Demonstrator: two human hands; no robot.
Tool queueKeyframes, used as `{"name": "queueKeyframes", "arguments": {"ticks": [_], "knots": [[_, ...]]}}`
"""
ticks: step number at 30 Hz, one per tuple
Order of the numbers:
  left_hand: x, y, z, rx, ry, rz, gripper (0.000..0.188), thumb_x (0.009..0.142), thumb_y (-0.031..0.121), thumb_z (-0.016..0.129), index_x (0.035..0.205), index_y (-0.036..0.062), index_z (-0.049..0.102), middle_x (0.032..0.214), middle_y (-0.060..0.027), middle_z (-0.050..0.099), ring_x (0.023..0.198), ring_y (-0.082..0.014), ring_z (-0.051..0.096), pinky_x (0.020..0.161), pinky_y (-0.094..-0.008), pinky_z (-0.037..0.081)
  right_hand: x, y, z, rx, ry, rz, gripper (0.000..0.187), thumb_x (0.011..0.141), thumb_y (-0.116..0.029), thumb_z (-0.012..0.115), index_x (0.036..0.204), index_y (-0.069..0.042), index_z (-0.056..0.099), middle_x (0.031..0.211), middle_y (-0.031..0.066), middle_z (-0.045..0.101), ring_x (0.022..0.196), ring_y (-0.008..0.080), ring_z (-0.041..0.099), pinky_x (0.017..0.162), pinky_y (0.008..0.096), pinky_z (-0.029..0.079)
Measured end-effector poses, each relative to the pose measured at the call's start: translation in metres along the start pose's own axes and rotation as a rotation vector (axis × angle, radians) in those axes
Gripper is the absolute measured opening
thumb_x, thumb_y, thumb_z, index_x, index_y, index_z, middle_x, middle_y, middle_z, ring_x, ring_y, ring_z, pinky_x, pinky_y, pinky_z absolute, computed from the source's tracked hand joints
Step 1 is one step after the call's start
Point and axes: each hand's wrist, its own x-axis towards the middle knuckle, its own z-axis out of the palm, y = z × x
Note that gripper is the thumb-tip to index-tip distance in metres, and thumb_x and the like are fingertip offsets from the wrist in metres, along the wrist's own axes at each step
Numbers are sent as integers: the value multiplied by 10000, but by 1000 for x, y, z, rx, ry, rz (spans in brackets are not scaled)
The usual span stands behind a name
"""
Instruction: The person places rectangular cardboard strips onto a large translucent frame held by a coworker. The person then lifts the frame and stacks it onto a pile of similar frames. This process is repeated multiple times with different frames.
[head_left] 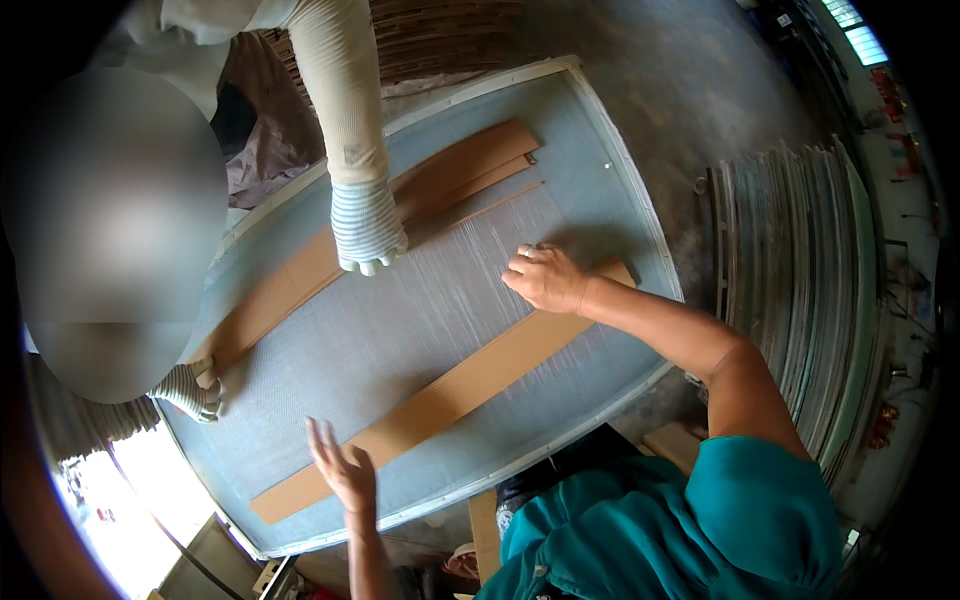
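A long, flat brown band [440, 400] with fine ribbing lies slantwise on a framed grey panel [300, 375]. My left hand [345, 475] is raised over the near side, by the left part of this band, its fingers spread and holding nothing visible. Above the far edge of the band's right end is my right hand [545, 278], with fingers curled together; anything inside them is hidden. Pale thin lines streak the panel between the bands. Farther away lies a second brown band [290, 290], partly covered by another person's arm.
Across the panel, a person reaches in with a striped glove [365, 222] over the middle and another glove [195, 393] at the far band's left end. Many thin panels stand stacked upright [790, 290] at the right. The panel has a raised pale rim [632, 165].
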Motion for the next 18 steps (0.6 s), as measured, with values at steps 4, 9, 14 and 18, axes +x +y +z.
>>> {"name": "queueKeyframes", "arguments": {"ticks": [4,9,14,18], "knots": [[-71,43,5,-226,-97,-143,632,667,-54,477,1279,40,350,1331,-223,314,1202,-407,347,974,-438,341,24,1,-4,-113,145,87,176,731,-91,504,899,-45,532,910,83,532,919,246,522,714,378,455],[-126,89,-2,-292,-159,-218,580,660,-45,495,1226,13,381,1302,-239,346,1176,-404,377,958,-430,356,53,28,22,-345,122,348,241,784,-115,478,1010,-42,515,1004,97,523,968,233,507,808,382,396],[-169,90,-12,-298,-104,-320,558,669,-47,486,1215,9,387,1282,-237,366,1153,-407,395,941,-436,366,58,30,7,-271,-129,408,190,804,-113,471,976,-64,536,970,96,569,959,236,540,753,419,435],[-173,89,-20,-289,-42,-275,538,673,-43,485,1202,0,398,1273,-244,368,1144,-414,399,928,-440,374,60,53,22,-344,-271,406,184,767,-108,492,895,-63,617,906,102,614,897,237,581,710,419,465]]}}
